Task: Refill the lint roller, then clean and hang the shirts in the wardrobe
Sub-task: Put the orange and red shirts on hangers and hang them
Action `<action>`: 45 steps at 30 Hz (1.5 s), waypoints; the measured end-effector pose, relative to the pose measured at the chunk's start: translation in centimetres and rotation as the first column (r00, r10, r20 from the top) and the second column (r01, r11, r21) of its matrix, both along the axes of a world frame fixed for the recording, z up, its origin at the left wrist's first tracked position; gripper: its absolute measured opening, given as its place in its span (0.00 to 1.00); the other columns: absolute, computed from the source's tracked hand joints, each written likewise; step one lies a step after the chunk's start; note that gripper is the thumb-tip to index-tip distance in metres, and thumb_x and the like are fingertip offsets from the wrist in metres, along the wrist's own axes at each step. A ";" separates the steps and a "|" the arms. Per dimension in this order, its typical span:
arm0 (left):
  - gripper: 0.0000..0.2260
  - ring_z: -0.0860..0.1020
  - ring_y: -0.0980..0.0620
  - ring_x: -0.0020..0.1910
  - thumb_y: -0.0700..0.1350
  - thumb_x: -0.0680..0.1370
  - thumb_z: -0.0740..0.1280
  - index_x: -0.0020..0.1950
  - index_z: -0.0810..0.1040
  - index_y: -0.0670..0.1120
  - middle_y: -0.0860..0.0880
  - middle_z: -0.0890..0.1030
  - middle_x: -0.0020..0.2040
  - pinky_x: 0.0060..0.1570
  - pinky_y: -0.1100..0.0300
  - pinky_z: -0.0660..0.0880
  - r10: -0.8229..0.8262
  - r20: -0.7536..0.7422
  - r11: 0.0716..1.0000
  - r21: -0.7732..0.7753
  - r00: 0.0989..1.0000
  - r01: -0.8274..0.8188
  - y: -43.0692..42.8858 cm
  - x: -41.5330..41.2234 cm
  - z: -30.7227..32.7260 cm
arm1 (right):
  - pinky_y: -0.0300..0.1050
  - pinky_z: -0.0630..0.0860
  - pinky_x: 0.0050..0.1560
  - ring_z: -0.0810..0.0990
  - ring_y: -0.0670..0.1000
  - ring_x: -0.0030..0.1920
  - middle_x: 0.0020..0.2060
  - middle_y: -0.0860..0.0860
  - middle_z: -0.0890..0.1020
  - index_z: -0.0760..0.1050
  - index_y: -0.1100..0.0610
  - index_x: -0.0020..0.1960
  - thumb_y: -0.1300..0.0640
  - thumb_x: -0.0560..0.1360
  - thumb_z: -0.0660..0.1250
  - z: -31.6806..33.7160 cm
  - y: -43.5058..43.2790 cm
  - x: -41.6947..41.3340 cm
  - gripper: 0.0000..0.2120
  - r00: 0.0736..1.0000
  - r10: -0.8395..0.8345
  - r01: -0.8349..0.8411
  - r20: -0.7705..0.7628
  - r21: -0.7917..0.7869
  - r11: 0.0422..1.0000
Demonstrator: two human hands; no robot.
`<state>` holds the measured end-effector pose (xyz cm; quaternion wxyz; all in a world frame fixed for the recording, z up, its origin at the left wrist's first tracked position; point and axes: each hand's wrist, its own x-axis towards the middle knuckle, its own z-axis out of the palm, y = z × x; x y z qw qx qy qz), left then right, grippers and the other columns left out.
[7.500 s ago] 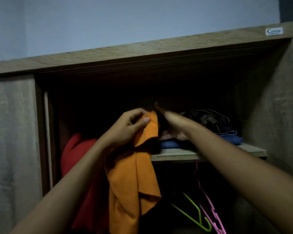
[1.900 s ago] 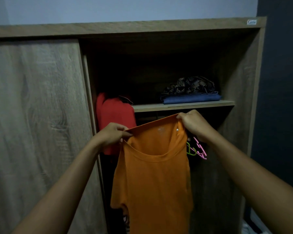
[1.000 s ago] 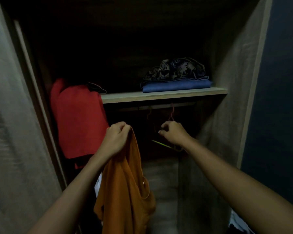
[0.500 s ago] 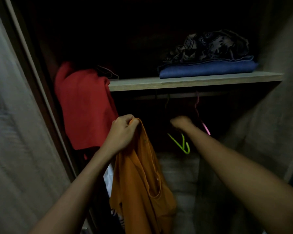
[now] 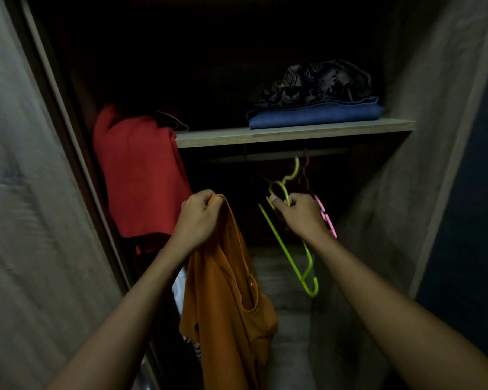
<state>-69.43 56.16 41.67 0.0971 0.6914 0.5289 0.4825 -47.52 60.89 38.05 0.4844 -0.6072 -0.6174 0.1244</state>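
An orange shirt [image 5: 226,299] hangs bunched from my left hand [image 5: 199,218], which grips its collar in front of the open wardrobe. My right hand [image 5: 300,213] is closed around the neck of a yellow-green hanger [image 5: 290,249], just below its hook, which sits near the dim rail [image 5: 279,156] under the shelf. A pink hanger [image 5: 326,216] hangs right behind that hand. A red shirt [image 5: 141,175] hangs at the left inside the wardrobe.
A wooden shelf [image 5: 293,132] carries a folded blue garment [image 5: 316,115] with a dark patterned cloth [image 5: 313,84] on top. The sliding door [image 5: 26,220] stands at the left, the wardrobe side wall [image 5: 423,136] at the right. The interior is very dark.
My right hand let go of the orange shirt, reached into the wardrobe and took hold of the yellow-green hanger. My left hand keeps the shirt by its collar.
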 end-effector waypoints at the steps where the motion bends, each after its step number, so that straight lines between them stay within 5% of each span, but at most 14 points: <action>1: 0.16 0.70 0.53 0.29 0.42 0.80 0.62 0.32 0.69 0.45 0.51 0.70 0.29 0.37 0.54 0.67 -0.005 -0.002 1.000 -0.001 1.000 0.005 -0.4 0.0 0.1 | 0.52 0.75 0.36 0.79 0.60 0.31 0.23 0.58 0.77 0.66 0.58 0.25 0.38 0.75 0.65 -0.5 -1.1 0.0 0.29 1.000 -0.013 0.013 0.023 -0.003 1.000; 7: 0.14 0.71 0.52 0.31 0.43 0.80 0.62 0.34 0.72 0.42 0.49 0.72 0.30 0.36 0.54 0.66 -0.049 -0.019 0.999 -0.010 0.999 0.049 -3.3 -0.4 0.7 | 0.48 0.65 0.32 0.69 0.56 0.25 0.18 0.51 0.65 0.60 0.57 0.23 0.43 0.80 0.60 -2.8 -8.1 0.3 0.31 0.998 -0.044 0.035 0.044 0.175 0.984; 11: 0.16 0.69 0.55 0.28 0.43 0.80 0.63 0.33 0.70 0.44 0.50 0.71 0.29 0.32 0.58 0.65 -0.092 -0.059 0.996 -0.027 0.994 0.090 -5.6 -0.7 1.6 | 0.53 0.66 0.31 0.72 0.58 0.25 0.20 0.58 0.72 0.67 0.64 0.26 0.41 0.80 0.56 -3.7 -13.0 -0.3 0.32 0.995 -0.052 0.077 -0.083 0.337 0.938; 14: 0.17 0.68 0.57 0.25 0.44 0.81 0.63 0.33 0.71 0.41 0.49 0.70 0.29 0.27 0.66 0.63 -0.133 -0.073 0.991 -0.032 0.988 0.131 -7.3 -0.9 2.3 | 0.43 0.65 0.26 0.70 0.47 0.21 0.18 0.50 0.70 0.66 0.57 0.25 0.42 0.80 0.56 -4.3 -16.1 -1.1 0.29 0.969 -0.042 0.138 -0.242 0.394 0.908; 18: 0.19 0.71 0.58 0.30 0.48 0.81 0.63 0.36 0.75 0.35 0.47 0.73 0.32 0.31 0.64 0.65 -0.173 -0.053 0.984 -0.052 0.983 0.171 -8.6 -0.8 3.6 | 0.38 0.63 0.23 0.65 0.48 0.18 0.18 0.49 0.65 0.66 0.53 0.27 0.41 0.80 0.58 -1.9 -19.3 -2.7 0.26 0.746 0.171 0.155 -0.643 0.418 0.895; 21: 0.18 0.68 0.61 0.24 0.49 0.82 0.63 0.33 0.74 0.45 0.55 0.73 0.28 0.30 0.61 0.66 -0.199 -0.024 0.977 -0.080 0.980 0.196 -9.7 -0.3 5.0 | 0.37 0.63 0.20 0.65 0.48 0.18 0.18 0.49 0.65 0.65 0.58 0.30 0.47 0.81 0.55 2.2 -21.7 -4.0 0.24 0.637 0.299 0.208 -0.711 0.531 0.821; 24: 0.12 0.56 0.57 0.19 0.47 0.83 0.62 0.41 0.77 0.48 0.55 0.55 0.21 0.22 0.64 0.58 -0.223 0.011 0.970 -0.093 0.975 0.223 -11.3 0.7 6.6 | 0.37 0.65 0.20 0.66 0.48 0.17 0.18 0.48 0.66 0.65 0.58 0.30 0.51 0.84 0.53 6.0 -23.7 -5.1 0.24 0.618 0.370 0.270 -0.694 0.629 0.729; 25: 0.13 0.64 0.73 0.35 0.47 0.83 0.62 0.39 0.78 0.49 0.66 0.61 0.35 0.22 0.65 0.57 -0.237 0.026 0.966 -0.103 0.971 0.238 -11.6 0.9 7.2 | 0.38 0.66 0.20 0.67 0.48 0.18 0.18 0.47 0.66 0.65 0.58 0.30 0.51 0.84 0.53 7.1 -24.3 -5.6 0.24 0.617 0.387 0.283 -0.685 0.652 0.704; 26: 0.16 0.68 0.65 0.16 0.47 0.83 0.62 0.35 0.78 0.50 0.43 0.71 0.22 0.21 0.65 0.57 -0.259 0.046 0.958 -0.114 0.965 0.263 -11.9 1.2 7.7 | 0.38 0.66 0.21 0.67 0.48 0.18 0.18 0.46 0.67 0.65 0.58 0.30 0.50 0.83 0.53 8.1 -24.6 -6.1 0.24 0.619 0.409 0.288 -0.671 0.678 0.676; 28: 0.22 0.58 0.59 0.17 0.48 0.82 0.63 0.27 0.73 0.50 0.53 0.61 0.19 0.21 0.63 0.56 -0.299 0.104 0.939 -0.148 0.949 0.312 -12.7 1.6 8.6 | 0.40 0.66 0.22 0.68 0.49 0.19 0.19 0.46 0.68 0.66 0.58 0.29 0.46 0.79 0.55 9.6 -25.0 -7.2 0.24 0.632 0.462 0.273 -0.622 0.736 0.619; 32: 0.16 0.64 0.56 0.20 0.48 0.81 0.64 0.33 0.71 0.50 0.54 0.67 0.22 0.23 0.65 0.61 -0.365 0.261 0.891 -0.179 0.893 0.417 -14.3 1.6 10.6 | 0.45 0.71 0.28 0.73 0.51 0.23 0.20 0.46 0.72 0.71 0.49 0.28 0.34 0.74 0.56 9.9 -23.9 -8.5 0.24 0.767 0.418 0.188 -0.487 0.793 0.579; 36: 0.11 0.81 0.42 0.42 0.42 0.80 0.64 0.53 0.83 0.38 0.40 0.82 0.43 0.47 0.52 0.76 -0.376 0.389 0.880 -0.135 0.841 0.456 -14.5 -1.4 12.1 | 0.39 0.71 0.32 0.73 0.42 0.26 0.24 0.42 0.71 0.69 0.45 0.29 0.34 0.77 0.53 7.3 -21.4 -7.7 0.24 0.923 0.279 0.045 -0.266 0.793 0.608; 40: 0.09 0.77 0.48 0.34 0.34 0.77 0.63 0.39 0.77 0.43 0.44 0.78 0.35 0.37 0.57 0.73 -0.310 0.353 0.926 -0.098 0.882 0.365 -14.0 -4.9 11.8 | 0.32 0.66 0.31 0.72 0.40 0.26 0.25 0.42 0.71 0.71 0.53 0.27 0.38 0.79 0.55 5.4 -19.4 -5.5 0.28 0.972 0.233 -0.147 -0.034 0.687 0.712; 45: 0.07 0.67 0.51 0.32 0.35 0.77 0.65 0.40 0.72 0.44 0.46 0.68 0.33 0.33 0.57 0.65 -0.169 0.106 0.978 -0.105 0.980 0.180 -11.9 -8.8 9.6 | 0.33 0.66 0.29 0.72 0.44 0.25 0.22 0.48 0.72 0.71 0.59 0.27 0.37 0.78 0.57 6.3 -18.0 -1.4 0.31 0.949 0.279 -0.315 0.146 0.457 0.832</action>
